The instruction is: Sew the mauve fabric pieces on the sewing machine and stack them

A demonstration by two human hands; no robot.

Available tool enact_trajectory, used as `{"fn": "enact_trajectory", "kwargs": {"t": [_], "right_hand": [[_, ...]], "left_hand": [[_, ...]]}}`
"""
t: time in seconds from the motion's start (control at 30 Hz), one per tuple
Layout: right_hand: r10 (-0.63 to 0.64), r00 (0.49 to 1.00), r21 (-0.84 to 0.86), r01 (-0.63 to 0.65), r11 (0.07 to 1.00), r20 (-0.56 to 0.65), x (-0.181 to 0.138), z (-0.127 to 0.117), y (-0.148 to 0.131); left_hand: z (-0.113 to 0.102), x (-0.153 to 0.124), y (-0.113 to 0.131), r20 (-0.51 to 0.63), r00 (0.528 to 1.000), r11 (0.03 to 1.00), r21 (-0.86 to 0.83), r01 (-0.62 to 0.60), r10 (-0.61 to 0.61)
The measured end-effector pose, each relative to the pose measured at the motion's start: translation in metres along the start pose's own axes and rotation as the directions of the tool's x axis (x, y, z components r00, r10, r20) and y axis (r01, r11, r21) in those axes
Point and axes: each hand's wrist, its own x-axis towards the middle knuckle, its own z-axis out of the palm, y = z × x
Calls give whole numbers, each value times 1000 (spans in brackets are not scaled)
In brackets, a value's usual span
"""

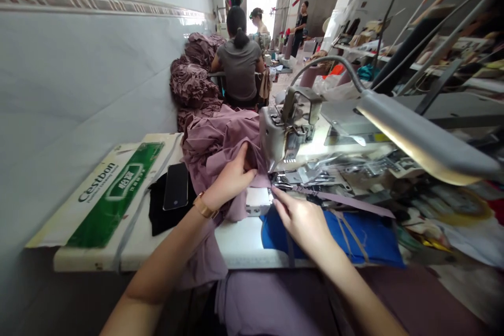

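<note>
In the head view, a large mauve fabric (214, 134) lies bunched on the machine table, part of it hanging over the front edge. My left hand (235, 176), with a watch on the wrist, is closed on a fold of it left of the needle; some fingertips are hidden in the cloth. My right hand (301, 218) has its index finger and thumb at the fabric's edge, close by the presser foot. The sewing machine (272, 134) stands over the cloth. A narrow mauve strip (354, 203) runs from the right toward the foot.
A phone (176, 186) rests on black cloth at left, beside a green-and-white cardboard sheet (114, 194). A lit lamp (425, 136) arches over the right side. Blue material (370, 239) lies near the front edge. Ahead, a seated person (239, 65) is beside heaped fabric (192, 81).
</note>
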Motion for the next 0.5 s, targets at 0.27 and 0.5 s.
{"fn": "enact_trajectory", "kwargs": {"t": [0.27,0.5], "right_hand": [[-80,965,412,-32,911,250,-76,6,-3],[139,948,221,-206,953,287,-178,103,24]], "left_hand": [[-37,8,-51,-9,1000,948,318,20,-18],[28,-99,-44,-418,856,902,415,-118,304]]}}
